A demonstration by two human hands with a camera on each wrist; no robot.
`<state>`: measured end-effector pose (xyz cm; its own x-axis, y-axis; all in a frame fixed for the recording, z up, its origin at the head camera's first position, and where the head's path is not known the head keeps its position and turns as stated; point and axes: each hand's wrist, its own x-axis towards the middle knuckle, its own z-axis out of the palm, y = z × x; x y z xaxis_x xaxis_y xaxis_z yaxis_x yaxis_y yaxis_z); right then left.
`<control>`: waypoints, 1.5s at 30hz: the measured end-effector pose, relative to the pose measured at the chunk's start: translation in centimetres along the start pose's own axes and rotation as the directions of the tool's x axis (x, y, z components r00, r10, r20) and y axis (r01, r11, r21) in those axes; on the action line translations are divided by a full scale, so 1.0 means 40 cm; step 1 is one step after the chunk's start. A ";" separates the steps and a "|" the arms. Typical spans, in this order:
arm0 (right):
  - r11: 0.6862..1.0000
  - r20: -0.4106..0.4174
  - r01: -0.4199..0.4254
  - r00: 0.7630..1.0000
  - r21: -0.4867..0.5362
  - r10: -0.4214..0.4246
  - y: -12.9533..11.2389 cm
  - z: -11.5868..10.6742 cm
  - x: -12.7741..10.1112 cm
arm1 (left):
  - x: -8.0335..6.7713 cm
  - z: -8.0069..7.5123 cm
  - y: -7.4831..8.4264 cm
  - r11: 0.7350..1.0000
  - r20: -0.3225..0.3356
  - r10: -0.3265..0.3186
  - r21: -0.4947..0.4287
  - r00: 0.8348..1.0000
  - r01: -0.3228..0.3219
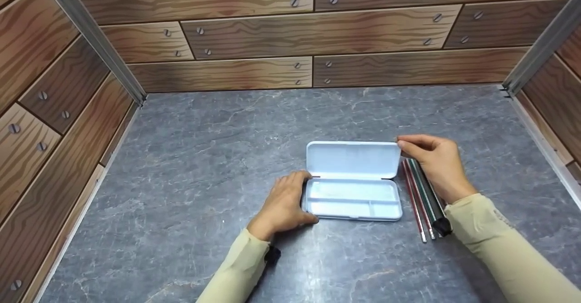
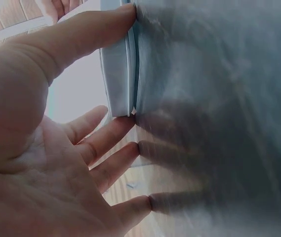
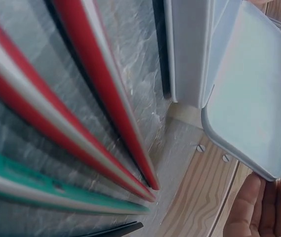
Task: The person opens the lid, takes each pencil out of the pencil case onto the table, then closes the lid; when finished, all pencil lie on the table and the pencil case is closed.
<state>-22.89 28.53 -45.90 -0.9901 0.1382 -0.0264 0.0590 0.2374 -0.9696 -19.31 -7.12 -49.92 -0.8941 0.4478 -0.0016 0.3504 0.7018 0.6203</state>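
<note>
A light blue pencil case (image 1: 354,209) lies on the table with its lid (image 1: 353,160) raised at the back; its divided compartments hold nothing. My left hand (image 1: 282,203) holds the case's left end, thumb at the front edge and fingers around the back corner. In the left wrist view, the thumb and a fingertip touch the case's side (image 2: 118,81). With thumb and fingers, my right hand (image 1: 438,164) pinches the lid's upper right corner. Beneath that hand and wrist lie several striped pencils, among them a red one (image 3: 98,74) and a green one (image 3: 56,190), partly hidden in the head view.
The grey marbled table (image 1: 204,158) is enclosed by wood-patterned walls (image 1: 254,35). A metal post (image 1: 97,42) stands at the back left corner and another (image 1: 544,44) at the back right.
</note>
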 end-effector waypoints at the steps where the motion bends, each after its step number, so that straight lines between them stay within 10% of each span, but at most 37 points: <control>1: 1.000 -0.002 -0.003 1.000 0.002 0.003 0.000 -0.002 -0.002 | 0.000 0.001 0.000 1.000 -0.005 0.005 -0.003 1.000 -0.005; 27: 0.965 0.189 0.254 0.953 -0.069 -0.237 0.033 -0.060 -0.125 | -0.005 0.004 0.005 0.991 -0.004 -0.080 -0.106 0.997 0.079; 37: 0.962 0.257 0.203 0.954 -0.183 -0.153 0.050 -0.071 -0.159 | -0.011 0.003 -0.004 0.990 0.013 -0.047 -0.133 0.999 0.049; 45: 0.946 0.284 0.232 0.945 -0.228 -0.163 0.046 -0.052 -0.159 | -0.025 -0.032 0.012 0.869 -0.154 0.055 -0.479 0.987 -0.123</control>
<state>-16.23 30.09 -47.00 -0.9813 -0.1817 0.0638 -0.1445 0.4755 -0.8677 -18.61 -7.91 -48.62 -0.9057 0.3954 0.1531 0.2811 0.2896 0.9149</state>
